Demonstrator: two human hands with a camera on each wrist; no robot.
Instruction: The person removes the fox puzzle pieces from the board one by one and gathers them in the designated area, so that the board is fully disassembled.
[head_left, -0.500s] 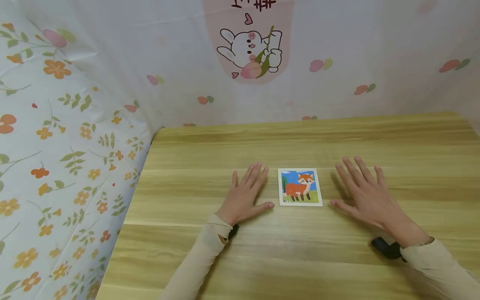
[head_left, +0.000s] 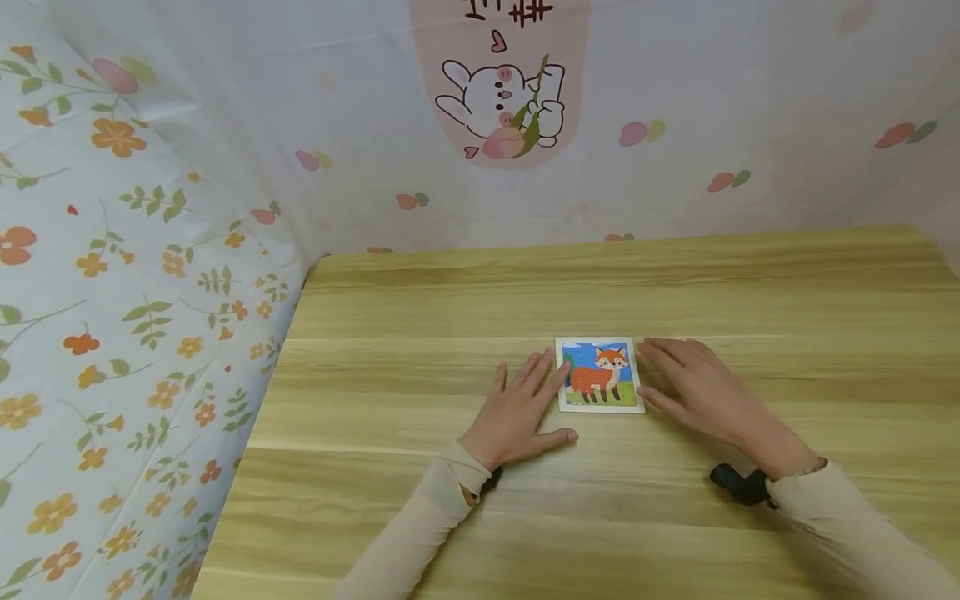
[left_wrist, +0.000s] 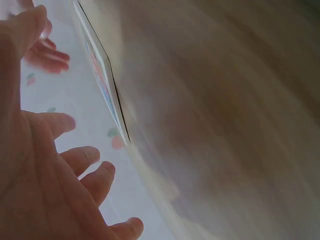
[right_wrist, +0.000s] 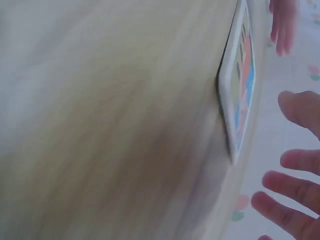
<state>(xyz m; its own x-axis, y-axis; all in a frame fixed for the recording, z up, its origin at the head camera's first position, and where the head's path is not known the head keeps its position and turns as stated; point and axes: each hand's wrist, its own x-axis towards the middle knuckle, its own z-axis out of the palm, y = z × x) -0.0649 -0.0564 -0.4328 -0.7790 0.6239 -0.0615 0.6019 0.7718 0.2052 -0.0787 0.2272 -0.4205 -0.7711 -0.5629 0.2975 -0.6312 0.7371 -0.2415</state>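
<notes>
A square fox picture board [head_left: 600,385] with a white border lies flat on the wooden table. On its left side, my left hand [head_left: 516,415] has its fingers spread, and the index fingertip overlaps the board's left border in the head view. Across from it my right hand [head_left: 712,396] points thumb and fingers at the right border. Both wrist views show the board edge-on, the left one with the board [left_wrist: 102,75] apart from the fingers [left_wrist: 82,159], the right one with a gap between board [right_wrist: 239,85] and fingers [right_wrist: 290,187]. Neither hand holds anything.
The wooden table [head_left: 420,308] runs back to a white curtain [head_left: 337,100] with a rabbit print. A flower-patterned cloth [head_left: 150,283] hangs along the left side. Each wrist wears a black camera, the right one [head_left: 738,483] plainly visible.
Both hands have moved inward to the fox picture board, the left going right and the right going left. The right hand's spread fingers have drawn closer together. The board stays in place.
</notes>
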